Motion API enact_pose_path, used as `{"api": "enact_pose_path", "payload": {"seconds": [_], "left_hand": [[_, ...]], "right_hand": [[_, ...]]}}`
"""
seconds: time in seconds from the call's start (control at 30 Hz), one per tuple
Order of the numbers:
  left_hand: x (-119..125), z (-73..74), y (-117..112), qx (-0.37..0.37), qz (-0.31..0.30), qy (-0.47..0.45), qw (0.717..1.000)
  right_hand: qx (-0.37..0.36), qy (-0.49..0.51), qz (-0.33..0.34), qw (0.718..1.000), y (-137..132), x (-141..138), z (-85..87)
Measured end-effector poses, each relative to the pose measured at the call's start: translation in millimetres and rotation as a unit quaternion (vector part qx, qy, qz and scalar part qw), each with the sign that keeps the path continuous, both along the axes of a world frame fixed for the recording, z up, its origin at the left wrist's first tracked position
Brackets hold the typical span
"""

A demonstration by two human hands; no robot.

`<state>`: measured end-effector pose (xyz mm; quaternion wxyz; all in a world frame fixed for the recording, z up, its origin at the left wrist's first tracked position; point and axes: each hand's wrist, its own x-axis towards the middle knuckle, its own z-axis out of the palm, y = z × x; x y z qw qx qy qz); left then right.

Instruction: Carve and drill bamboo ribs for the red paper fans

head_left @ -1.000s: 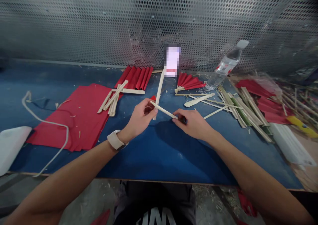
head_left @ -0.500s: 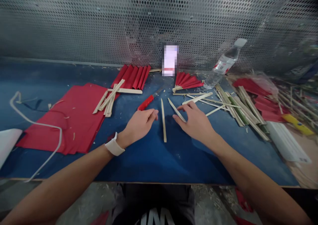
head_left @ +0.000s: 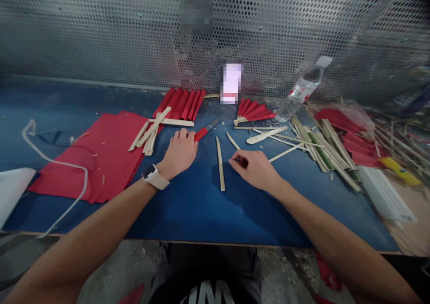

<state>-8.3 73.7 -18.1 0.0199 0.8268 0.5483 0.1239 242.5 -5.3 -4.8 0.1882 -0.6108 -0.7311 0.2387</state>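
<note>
My left hand (head_left: 181, 152), with a watch on its wrist, lies over the red handle of a craft knife (head_left: 200, 134), fingers curled round it. The blade points away to the right. My right hand (head_left: 257, 167) has its fingers curled in, thumb and forefinger together; whether anything is between them is hidden. It covers the near end of a thin bamboo strip (head_left: 233, 141). Another pointed bamboo strip (head_left: 220, 165) lies on the blue table between my hands. Just beyond my right hand is a wider, rounded bamboo slat (head_left: 267, 134).
Red sheets (head_left: 97, 156) lie at left beneath a white cord (head_left: 53, 161). Bamboo sticks (head_left: 151, 134) rest by pleated red paper (head_left: 183, 104). A small red fan (head_left: 253, 110), phone (head_left: 231, 82) and leaning bottle (head_left: 302, 91) stand along the mesh. More bamboo strips (head_left: 322, 147) lie at right.
My left hand has moved up and left onto the knife's handle. My right hand has come nearer and its fingers have curled in, over the thin strip's near end.
</note>
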Motion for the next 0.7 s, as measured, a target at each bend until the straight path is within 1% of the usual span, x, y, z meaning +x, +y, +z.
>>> {"api": "enact_pose_path", "payload": {"seconds": [0.07,0.1,0.17,0.2,0.27,0.3,0.37,0.4,0.43,0.47,0.5,0.57,0.63,0.7], "left_hand": [[-4.3,-0.8,8.3,-0.001,-0.001,-0.111,0.994],[-5.8,0.3,10.5,0.001,-0.008,-0.175,0.985],[-5.6,4.9,8.3,-0.009,-0.039,-0.281,0.959],[-3.4,8.2,3.4,-0.030,-0.066,-0.313,0.947],[4.9,15.1,-13.0,-0.095,-0.133,-0.351,0.922],[10.4,18.1,-23.4,-0.133,-0.173,-0.358,0.908],[22.5,21.8,-44.6,-0.207,-0.234,-0.367,0.876],[28.1,22.3,-53.9,-0.246,-0.249,-0.370,0.861],[32.9,21.9,-61.5,-0.272,-0.242,-0.374,0.853],[36.6,20.6,-66.9,-0.279,-0.240,-0.372,0.852],[39.0,18.9,-70.2,-0.271,-0.241,-0.365,0.858],[40.3,15.0,-71.1,-0.223,-0.255,-0.325,0.883],[38.4,12.5,-67.9,-0.162,-0.274,-0.262,0.911],[35.7,12.4,-64.7,-0.120,-0.293,-0.202,0.927]], "right_hand": [[0.007,0.011,0.004,1.000,-0.1,0.3,-0.4],[0.018,0.023,0.005,1.000,-0.3,0.2,-0.8],[0.050,0.073,-0.001,0.996,-0.5,-0.4,-1.9],[0.065,0.113,-0.008,0.991,-0.6,-1.1,-2.8],[0.079,0.207,-0.019,0.975,-1.1,-3.1,-4.7],[0.073,0.251,-0.019,0.965,-1.8,-4.5,-5.6],[0.055,0.319,-0.011,0.946,-4.1,-8.0,-6.8],[0.048,0.342,-0.007,0.939,-5.8,-10.0,-7.0],[0.043,0.357,-0.005,0.933,-7.8,-11.9,-6.8],[0.041,0.367,-0.004,0.930,-9.9,-13.7,-6.3],[0.041,0.372,-0.003,0.927,-11.9,-15.1,-5.7],[0.041,0.366,0.002,0.930,-15.2,-16.7,-4.1],[0.043,0.342,0.002,0.939,-17.0,-16.6,-3.0],[0.046,0.320,0.004,0.946,-17.2,-15.4,-3.1]]}}
